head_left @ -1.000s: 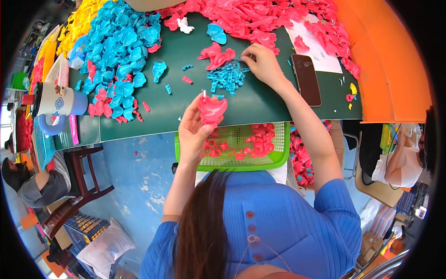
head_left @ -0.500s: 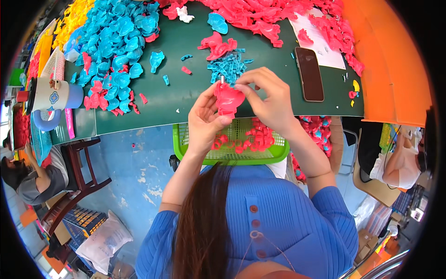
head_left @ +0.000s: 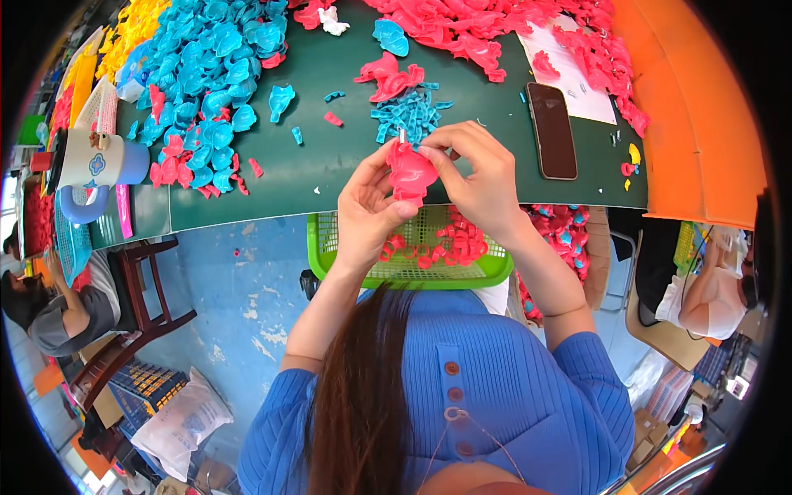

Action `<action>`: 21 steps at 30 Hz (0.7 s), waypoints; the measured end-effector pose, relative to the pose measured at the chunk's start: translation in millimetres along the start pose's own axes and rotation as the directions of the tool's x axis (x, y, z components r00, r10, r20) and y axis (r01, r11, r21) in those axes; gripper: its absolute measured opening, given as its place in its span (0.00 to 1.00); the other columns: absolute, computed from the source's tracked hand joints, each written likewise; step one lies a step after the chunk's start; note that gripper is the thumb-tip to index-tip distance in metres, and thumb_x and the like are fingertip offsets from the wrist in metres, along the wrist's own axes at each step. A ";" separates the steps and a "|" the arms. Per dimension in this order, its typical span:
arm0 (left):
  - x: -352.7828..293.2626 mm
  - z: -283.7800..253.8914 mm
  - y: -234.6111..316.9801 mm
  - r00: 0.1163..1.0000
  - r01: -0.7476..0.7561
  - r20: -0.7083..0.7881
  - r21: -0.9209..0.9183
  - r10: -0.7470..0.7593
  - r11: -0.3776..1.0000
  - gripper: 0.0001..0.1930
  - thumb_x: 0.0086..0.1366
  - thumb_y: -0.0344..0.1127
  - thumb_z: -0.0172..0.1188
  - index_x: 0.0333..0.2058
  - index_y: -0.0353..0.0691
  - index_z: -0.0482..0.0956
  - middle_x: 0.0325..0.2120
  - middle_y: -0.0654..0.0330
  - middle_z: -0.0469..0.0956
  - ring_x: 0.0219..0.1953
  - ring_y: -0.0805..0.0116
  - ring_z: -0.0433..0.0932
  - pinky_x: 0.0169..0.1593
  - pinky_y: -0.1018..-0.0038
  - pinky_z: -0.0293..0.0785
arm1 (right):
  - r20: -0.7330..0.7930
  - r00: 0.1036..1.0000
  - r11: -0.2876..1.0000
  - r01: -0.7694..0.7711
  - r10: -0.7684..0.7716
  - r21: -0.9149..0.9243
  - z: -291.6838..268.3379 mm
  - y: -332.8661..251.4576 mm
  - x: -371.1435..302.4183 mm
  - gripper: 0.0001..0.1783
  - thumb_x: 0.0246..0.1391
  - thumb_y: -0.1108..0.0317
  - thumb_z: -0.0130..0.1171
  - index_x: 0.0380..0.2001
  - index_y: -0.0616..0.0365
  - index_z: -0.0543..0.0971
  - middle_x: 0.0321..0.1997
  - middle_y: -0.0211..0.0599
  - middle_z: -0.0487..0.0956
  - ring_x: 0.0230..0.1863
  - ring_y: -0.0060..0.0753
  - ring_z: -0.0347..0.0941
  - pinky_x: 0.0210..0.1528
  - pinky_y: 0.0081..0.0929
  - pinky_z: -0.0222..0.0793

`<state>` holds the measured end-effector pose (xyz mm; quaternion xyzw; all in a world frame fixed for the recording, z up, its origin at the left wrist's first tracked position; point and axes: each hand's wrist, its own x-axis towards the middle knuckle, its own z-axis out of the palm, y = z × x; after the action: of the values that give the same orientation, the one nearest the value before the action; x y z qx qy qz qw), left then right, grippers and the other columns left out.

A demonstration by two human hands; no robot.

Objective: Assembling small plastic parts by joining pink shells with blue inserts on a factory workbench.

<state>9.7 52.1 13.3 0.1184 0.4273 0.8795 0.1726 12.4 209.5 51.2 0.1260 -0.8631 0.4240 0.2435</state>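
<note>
The left hand (head_left: 368, 205) clamps a pink curved plastic piece (head_left: 412, 173) over the edge of the dark-green desk (head_left: 272, 180), presumably steadying it; the right hand (head_left: 481, 176), pinched together, meets its two o'clock rim (contents hidden from me).

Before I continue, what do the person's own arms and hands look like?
The left hand and right hand are both ungloved, with no ring visible on the fingers and no watch or bracelet visible at the wrists. The forearms are bare. The left sleeve and right sleeve are blue, ribbed and short, ending near the elbows.
</note>
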 end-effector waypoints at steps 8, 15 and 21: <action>-1.0 2.3 5.5 1.000 -0.013 -0.026 -0.039 0.012 0.999 0.42 0.45 0.35 0.71 0.56 0.29 0.59 0.51 0.55 0.67 0.50 0.67 0.71 0.52 0.74 0.69 | 0.058 0.997 0.993 0.040 -0.047 0.109 -6.0 1.8 -0.3 0.08 0.42 0.81 0.59 0.30 0.64 0.79 0.32 0.39 0.79 0.33 0.33 0.74 0.36 0.26 0.70; -1.0 -2.7 8.2 0.998 0.042 -0.035 -0.059 -0.044 0.997 0.41 0.46 0.38 0.72 0.55 0.28 0.60 0.51 0.55 0.67 0.49 0.68 0.72 0.51 0.75 0.69 | 0.145 0.980 0.989 0.130 -0.140 0.073 -5.6 4.1 -6.0 0.10 0.45 0.78 0.56 0.34 0.67 0.78 0.36 0.43 0.78 0.37 0.39 0.74 0.39 0.29 0.70; -3.6 -14.8 7.7 0.995 0.080 -0.057 -0.106 -0.086 0.991 0.40 0.48 0.40 0.70 0.55 0.28 0.61 0.51 0.55 0.67 0.48 0.70 0.72 0.50 0.76 0.70 | 0.127 0.981 0.988 0.137 -0.145 0.069 9.8 1.4 -14.9 0.14 0.43 0.76 0.59 0.37 0.67 0.77 0.38 0.45 0.77 0.37 0.40 0.74 0.39 0.30 0.70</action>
<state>6.2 35.7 10.2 0.0643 0.3907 0.8958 0.2018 21.4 202.7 37.3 0.2217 -0.8530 0.4224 0.2116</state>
